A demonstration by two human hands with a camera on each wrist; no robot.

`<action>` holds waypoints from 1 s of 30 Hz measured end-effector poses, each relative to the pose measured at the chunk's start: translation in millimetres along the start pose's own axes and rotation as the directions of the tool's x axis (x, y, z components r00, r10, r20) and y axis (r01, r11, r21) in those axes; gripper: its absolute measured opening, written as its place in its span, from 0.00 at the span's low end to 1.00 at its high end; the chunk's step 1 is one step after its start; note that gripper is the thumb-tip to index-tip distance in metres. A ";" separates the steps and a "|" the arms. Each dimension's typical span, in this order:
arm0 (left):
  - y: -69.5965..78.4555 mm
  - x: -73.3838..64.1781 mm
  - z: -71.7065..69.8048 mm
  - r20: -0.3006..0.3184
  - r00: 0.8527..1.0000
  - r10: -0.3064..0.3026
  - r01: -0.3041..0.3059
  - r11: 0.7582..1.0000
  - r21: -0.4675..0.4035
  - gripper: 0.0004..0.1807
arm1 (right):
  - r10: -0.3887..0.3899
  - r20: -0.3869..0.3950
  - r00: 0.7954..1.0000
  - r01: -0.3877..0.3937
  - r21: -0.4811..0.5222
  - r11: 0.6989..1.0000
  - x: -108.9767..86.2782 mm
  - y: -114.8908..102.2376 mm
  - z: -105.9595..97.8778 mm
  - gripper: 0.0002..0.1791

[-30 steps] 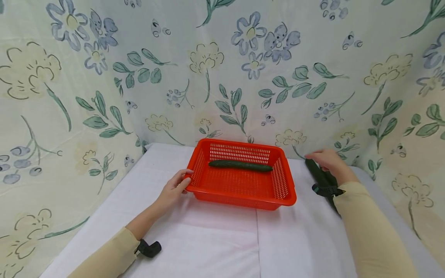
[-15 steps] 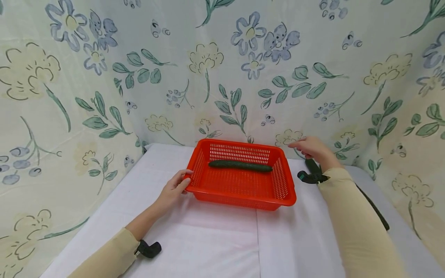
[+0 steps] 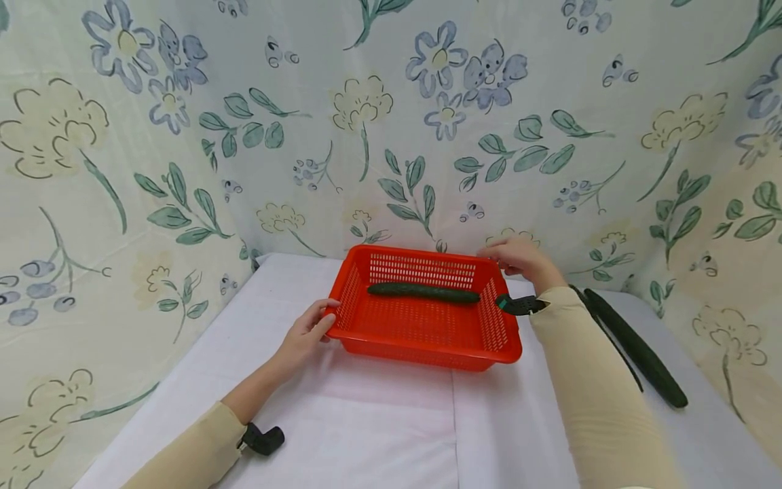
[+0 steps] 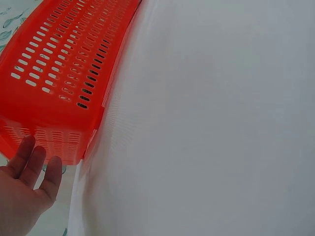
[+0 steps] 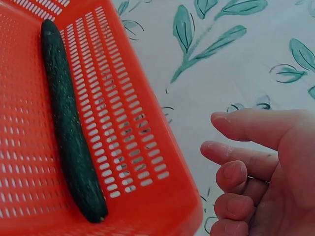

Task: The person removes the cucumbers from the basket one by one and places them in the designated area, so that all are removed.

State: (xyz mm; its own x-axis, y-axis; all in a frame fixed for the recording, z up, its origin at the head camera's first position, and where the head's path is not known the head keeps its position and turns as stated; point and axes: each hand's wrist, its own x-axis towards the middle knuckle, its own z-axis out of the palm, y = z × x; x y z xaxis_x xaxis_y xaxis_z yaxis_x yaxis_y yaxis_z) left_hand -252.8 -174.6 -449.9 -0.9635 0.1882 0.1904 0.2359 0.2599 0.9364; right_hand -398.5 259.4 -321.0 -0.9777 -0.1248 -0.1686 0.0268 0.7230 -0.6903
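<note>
A red plastic basket (image 3: 421, 333) with slotted walls stands on the white cloth, one dark green cucumber (image 3: 423, 292) lying along the back of its floor. At the basket's left end my left hand (image 3: 308, 327) holds the rim, with fingers against the outer wall in the left wrist view. My right hand (image 3: 524, 259) hovers by the back right corner with nothing in it. In the right wrist view its loosely bent fingers (image 5: 246, 162) are apart from the basket wall.
Another cucumber (image 3: 638, 350) lies on the table's right side. Beside it a dark strip (image 3: 620, 350) shows past the right sleeve, mostly hidden. Floral curtains (image 3: 391, 136) rise behind and at both sides. Black cameras sit on both wrists.
My right hand has come leftward from above the cucumbers on the right to the basket's back right corner, uncovering one cucumber. The left hand and basket stay put.
</note>
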 end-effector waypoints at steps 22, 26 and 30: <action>0.4 -0.5 0.9 0.002 1.000 0.011 -0.011 1.000 -0.011 0.20 | 0.046 0.092 0.995 -0.050 0.048 0.998 28.7 -16.1 58.0 0.25; -0.2 -0.8 0.8 0.002 1.000 0.012 -0.012 1.000 -0.011 0.21 | 0.015 0.104 0.994 -0.018 0.028 0.999 28.5 -14.7 67.5 0.24; -0.4 -1.6 0.6 -0.001 1.000 0.006 -0.006 1.000 -0.009 0.21 | 0.000 0.109 0.994 -0.001 0.007 1.000 30.0 -10.7 75.8 0.20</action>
State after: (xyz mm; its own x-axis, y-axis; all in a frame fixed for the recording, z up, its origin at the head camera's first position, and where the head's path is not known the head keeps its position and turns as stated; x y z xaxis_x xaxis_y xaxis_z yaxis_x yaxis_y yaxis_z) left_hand -251.3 -174.5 -450.7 -0.9620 0.1893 0.1967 0.2409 0.2497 0.9379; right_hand -412.3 196.4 -372.0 -0.9492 -0.1981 -0.2444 0.0289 0.7187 -0.6947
